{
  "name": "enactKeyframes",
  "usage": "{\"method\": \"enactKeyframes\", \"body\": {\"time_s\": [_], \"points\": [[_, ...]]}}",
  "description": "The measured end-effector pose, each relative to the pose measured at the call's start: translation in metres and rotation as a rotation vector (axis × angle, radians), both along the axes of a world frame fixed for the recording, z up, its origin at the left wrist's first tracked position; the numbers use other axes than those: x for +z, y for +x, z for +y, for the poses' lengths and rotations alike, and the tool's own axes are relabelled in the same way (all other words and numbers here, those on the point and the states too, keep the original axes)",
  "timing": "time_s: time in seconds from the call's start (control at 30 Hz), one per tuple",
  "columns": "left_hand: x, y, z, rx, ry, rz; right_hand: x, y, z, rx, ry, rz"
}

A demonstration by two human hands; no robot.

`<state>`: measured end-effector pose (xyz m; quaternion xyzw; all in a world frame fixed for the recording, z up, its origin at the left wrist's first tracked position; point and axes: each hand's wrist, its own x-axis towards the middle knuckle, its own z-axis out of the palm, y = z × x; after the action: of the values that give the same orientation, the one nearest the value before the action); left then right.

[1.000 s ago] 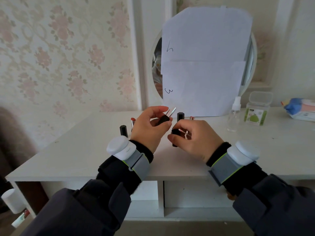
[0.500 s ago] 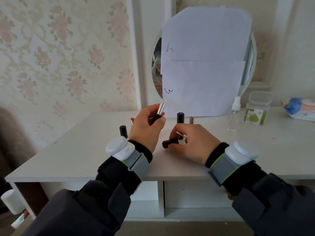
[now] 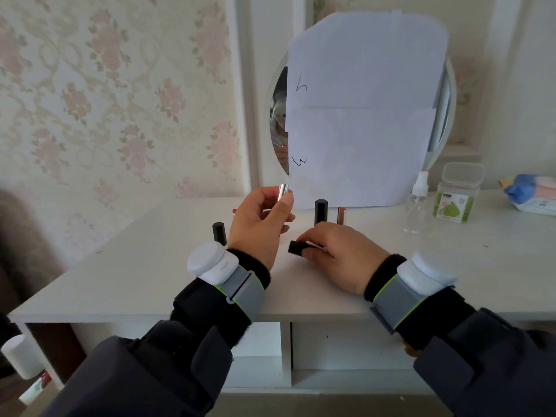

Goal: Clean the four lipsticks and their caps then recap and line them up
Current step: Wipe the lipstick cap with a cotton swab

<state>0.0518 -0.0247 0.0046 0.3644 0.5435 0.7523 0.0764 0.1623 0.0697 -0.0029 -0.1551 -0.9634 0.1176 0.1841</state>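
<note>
Left hand (image 3: 258, 224) raised above the white surface (image 3: 120, 278), fingers curled gripping an uncapped silver-tubed lipstick (image 3: 282, 192), right hand (image 3: 337, 254) low on the surface pinching a black lipstick cap (image 3: 296, 247) on its side, two black capped tubes (image 3: 320, 210) upright, one open pink lipstick (image 3: 341, 214) behind.

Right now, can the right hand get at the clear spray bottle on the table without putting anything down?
Probably not freely. The right hand is low on the table, gripping a black cap. The spray bottle stands to its right with bare tabletop between, so the path looks open, but the fingers are occupied.
</note>
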Motion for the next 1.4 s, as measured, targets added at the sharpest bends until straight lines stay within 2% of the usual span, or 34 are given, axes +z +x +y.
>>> {"method": "enactKeyframes", "body": {"time_s": [0.27,0.7,0.83,0.93,1.27,1.4], "points": [[0.0013,0.0011,-0.0016,-0.01,-0.006,-0.004,-0.0025,0.0002,0.0025,-0.054,-0.122,0.133],[0.0007,-0.0013,-0.0039,-0.153,0.026,-0.027,-0.001,0.0013,0.0015,-0.119,-0.059,0.085],[0.0021,-0.002,-0.0029,-0.136,0.051,-0.101,-0.0012,0.0008,0.0023,-0.131,-0.054,0.085],[0.0021,-0.001,-0.0013,-0.116,0.044,-0.074,-0.0012,0.0009,0.003,-0.12,-0.065,0.099],[0.0004,-0.0002,-0.002,-0.062,0.02,-0.006,0.0007,0.0056,0.0028,-0.051,-0.127,0.44],[0.0001,0.0016,-0.003,-0.072,-0.014,0.027,0.0015,0.0068,0.0012,-0.011,-0.112,0.486]]}}
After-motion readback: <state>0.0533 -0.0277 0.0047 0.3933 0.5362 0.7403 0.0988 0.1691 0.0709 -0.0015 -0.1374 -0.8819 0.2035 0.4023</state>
